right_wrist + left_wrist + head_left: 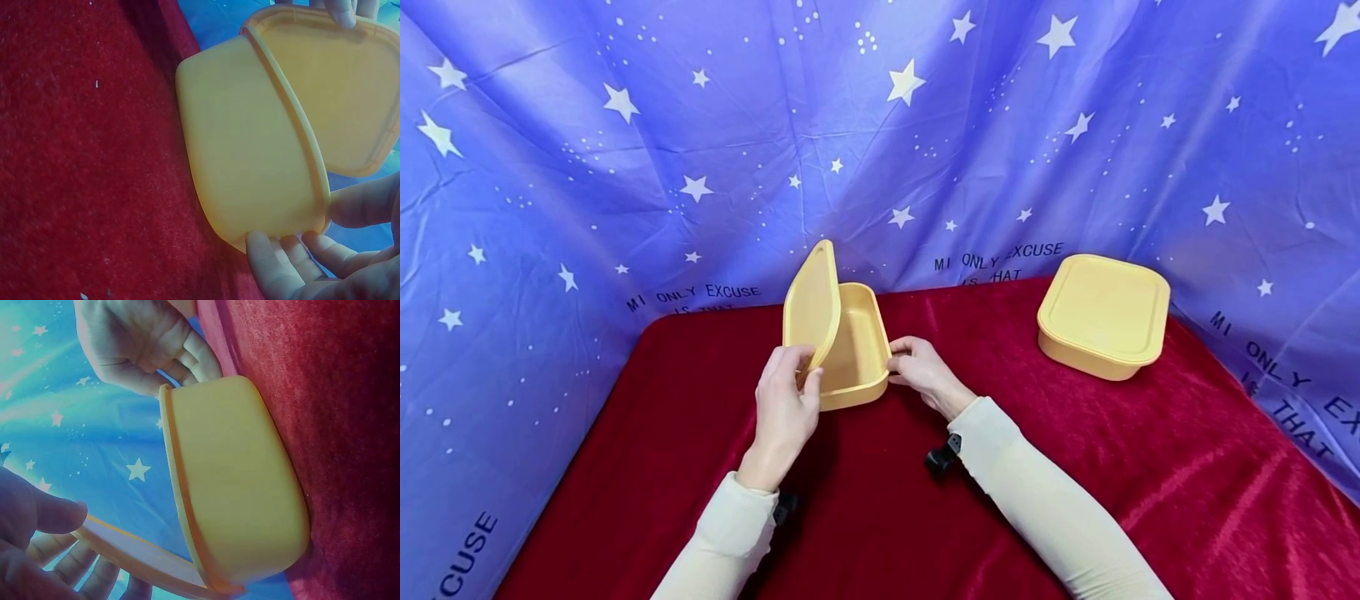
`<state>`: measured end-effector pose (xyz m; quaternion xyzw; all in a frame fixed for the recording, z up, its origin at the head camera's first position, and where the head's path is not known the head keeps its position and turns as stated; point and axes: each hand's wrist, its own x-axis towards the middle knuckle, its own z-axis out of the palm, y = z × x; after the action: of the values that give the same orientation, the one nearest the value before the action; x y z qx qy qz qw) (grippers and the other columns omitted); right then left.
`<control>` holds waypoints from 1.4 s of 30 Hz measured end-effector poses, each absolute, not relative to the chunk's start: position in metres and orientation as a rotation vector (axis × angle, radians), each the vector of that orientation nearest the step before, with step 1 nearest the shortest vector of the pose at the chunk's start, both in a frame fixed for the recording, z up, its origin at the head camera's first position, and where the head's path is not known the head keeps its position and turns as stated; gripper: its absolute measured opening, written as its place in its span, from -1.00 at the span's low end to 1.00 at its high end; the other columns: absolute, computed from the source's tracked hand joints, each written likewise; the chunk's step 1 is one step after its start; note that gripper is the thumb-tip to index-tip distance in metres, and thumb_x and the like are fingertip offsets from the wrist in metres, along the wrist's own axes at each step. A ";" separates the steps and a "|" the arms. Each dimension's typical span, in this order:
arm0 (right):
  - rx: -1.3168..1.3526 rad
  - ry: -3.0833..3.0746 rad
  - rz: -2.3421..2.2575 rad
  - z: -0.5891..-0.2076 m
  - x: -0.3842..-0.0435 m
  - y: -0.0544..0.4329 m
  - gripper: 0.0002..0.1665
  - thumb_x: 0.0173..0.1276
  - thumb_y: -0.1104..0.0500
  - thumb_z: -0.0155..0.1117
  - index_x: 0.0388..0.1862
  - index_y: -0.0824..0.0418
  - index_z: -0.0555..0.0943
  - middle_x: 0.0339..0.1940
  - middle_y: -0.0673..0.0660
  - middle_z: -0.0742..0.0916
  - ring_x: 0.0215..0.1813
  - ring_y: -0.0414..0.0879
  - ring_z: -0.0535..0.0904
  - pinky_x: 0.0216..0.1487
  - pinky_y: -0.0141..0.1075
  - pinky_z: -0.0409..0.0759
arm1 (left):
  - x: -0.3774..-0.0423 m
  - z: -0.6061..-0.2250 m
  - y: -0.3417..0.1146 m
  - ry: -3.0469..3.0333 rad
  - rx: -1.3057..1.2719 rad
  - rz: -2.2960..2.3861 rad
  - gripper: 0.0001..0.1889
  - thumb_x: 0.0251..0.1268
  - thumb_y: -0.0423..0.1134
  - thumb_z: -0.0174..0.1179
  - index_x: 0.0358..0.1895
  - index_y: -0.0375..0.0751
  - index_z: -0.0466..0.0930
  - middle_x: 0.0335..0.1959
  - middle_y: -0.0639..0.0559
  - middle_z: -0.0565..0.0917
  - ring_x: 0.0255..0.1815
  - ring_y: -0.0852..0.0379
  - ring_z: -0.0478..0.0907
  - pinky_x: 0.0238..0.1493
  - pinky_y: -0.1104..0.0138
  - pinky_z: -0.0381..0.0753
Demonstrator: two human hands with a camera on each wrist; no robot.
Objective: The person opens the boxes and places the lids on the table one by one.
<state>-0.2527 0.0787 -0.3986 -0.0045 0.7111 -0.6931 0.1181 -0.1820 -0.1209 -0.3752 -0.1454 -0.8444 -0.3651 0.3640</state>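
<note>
Left hand [784, 408]: is pinching the near edge of a yellow lid [811, 300], its thumb lying on one side and its fingers on the other.
Yellow lid: is slanting steeply up and away from the left-hand grip, leaning above the left part of an uncovered yellow container [855, 396].
Uncovered yellow container: is sitting between the two grips, just right of the left hand and directly left of the right hand, its mouth facing up.
Right hand [928, 375]: is gripping the container's right side, the thumb touching at the rim and the curled fingers pressing on the outer wall below it.
Closed yellow container [1101, 308]: is resting to the right of the right-hand grip and farther back, well apart from both hands, with a rounded, squarish lid covering its top.
Red velvet cloth [872, 508]: is lying beneath both grips, supporting the two containers and showing creases at the right.
Cream sleeves [1045, 508]: are reaching back from both grips toward the near side, covering the forearms.
Black wrist devices [938, 461]: are sitting behind each grip, near the cuffs.
Blue-violet curtain [820, 100]: is hanging beyond the grips and along both sides, bearing white stars, dots and black lettering [1000, 257].
</note>
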 end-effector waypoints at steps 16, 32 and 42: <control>0.006 2.087 -2.024 -0.398 -0.252 0.077 -0.59 0.21 0.48 0.03 0.08 0.51 0.38 -0.11 0.31 0.54 -0.22 -0.03 0.58 0.01 -0.09 0.58 | -0.183 -0.377 -0.123 -2.083 -0.349 -1.025 -0.73 -0.04 -0.58 0.29 -0.21 -0.31 0.59 -0.33 -0.12 0.55 -0.31 0.01 0.53 -0.34 0.12 0.59; -0.006 2.099 -2.008 -0.399 -0.252 0.077 -0.57 0.21 0.47 0.02 0.10 0.53 0.37 -0.06 0.37 0.54 -0.18 0.00 0.59 0.00 -0.10 0.59 | -0.183 -0.376 -0.125 -2.055 -0.307 -1.104 -0.73 0.00 -0.60 0.26 -0.18 -0.33 0.59 -0.33 -0.16 0.55 -0.29 0.00 0.53 -0.35 0.10 0.62; -0.027 2.086 -2.013 -0.398 -0.252 0.078 -0.56 0.24 0.46 0.01 0.12 0.54 0.35 -0.01 0.41 0.51 -0.16 0.02 0.59 0.05 -0.01 0.55 | -0.182 -0.374 -0.128 -2.048 -0.268 -1.140 -0.74 0.03 -0.59 0.25 -0.17 -0.31 0.60 -0.32 -0.11 0.55 -0.31 0.07 0.52 -0.37 0.19 0.60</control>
<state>-0.2516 0.0781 -0.3983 -0.0092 0.7142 -0.6893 0.1209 -0.1824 -0.1280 -0.3743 -0.1051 -0.8025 -0.4468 0.3811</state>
